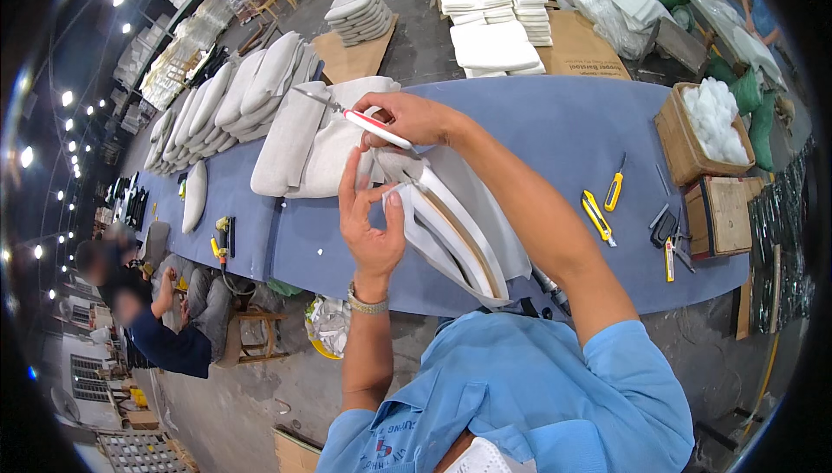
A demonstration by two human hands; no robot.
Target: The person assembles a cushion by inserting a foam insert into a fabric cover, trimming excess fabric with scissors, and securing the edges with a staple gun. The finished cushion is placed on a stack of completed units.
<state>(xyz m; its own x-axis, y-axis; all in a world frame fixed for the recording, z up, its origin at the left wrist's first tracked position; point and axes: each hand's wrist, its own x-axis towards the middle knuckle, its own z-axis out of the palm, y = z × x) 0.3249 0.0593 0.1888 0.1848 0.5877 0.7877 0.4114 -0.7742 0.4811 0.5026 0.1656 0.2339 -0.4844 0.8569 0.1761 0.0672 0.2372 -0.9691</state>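
My right hand (407,118) is closed around scissors (377,126) with white-and-red handles, the metal blades pointing up and left. Just below it, my left hand (368,222) has its fingers apart, the thumb against the edge of a light grey fabric cover. That cover belongs to a seat cushion (459,230) standing on its side, with white padding and a brown board edge showing in its opening. Whether the left fingertips hold a thread or a bit of cloth is too small to tell. Finished-looking grey cushions (334,148) lie beyond my left hand.
Blue cloth covers the worktable (537,144). Yellow utility knives (598,217) and small tools lie at right, near a carton of white stuffing (715,122). Stacked cushions (251,87) line the left side, with a yellow power tool (224,239) nearer. A seated person (182,317) works there.
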